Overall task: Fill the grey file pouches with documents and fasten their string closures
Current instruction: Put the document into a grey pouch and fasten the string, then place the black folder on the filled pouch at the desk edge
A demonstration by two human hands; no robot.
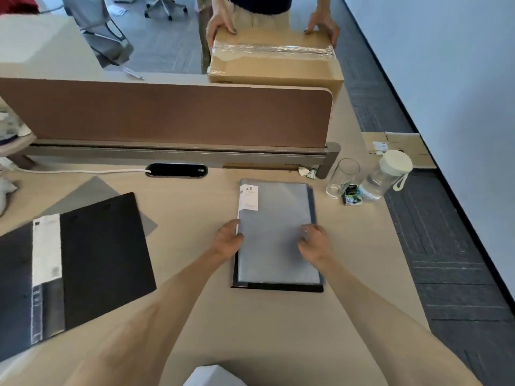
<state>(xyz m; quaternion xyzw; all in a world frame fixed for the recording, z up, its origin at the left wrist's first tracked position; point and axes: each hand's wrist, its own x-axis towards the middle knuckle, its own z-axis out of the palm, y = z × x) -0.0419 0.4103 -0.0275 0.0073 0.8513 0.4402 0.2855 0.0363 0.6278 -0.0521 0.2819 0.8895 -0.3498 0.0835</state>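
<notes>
A grey-blue document booklet (276, 215) with a white label reading "20" lies on a black folder cover (278, 288) in the middle of the desk. My left hand (227, 239) grips the booklet's left edge, thumb on top. My right hand (315, 242) rests with curled fingers on the booklet's right side. A grey file pouch (89, 190) lies flat at the left, partly under an open black folder (103, 254) with a white spine label. No string closure shows.
A brown divider panel (167, 115) runs across the desk's back. An empty glass (342, 176), a clear bottle (386, 175) and a small packet (351, 195) stand at the right edge. Beyond the divider, another person's hands hold a taped cardboard box (276, 59).
</notes>
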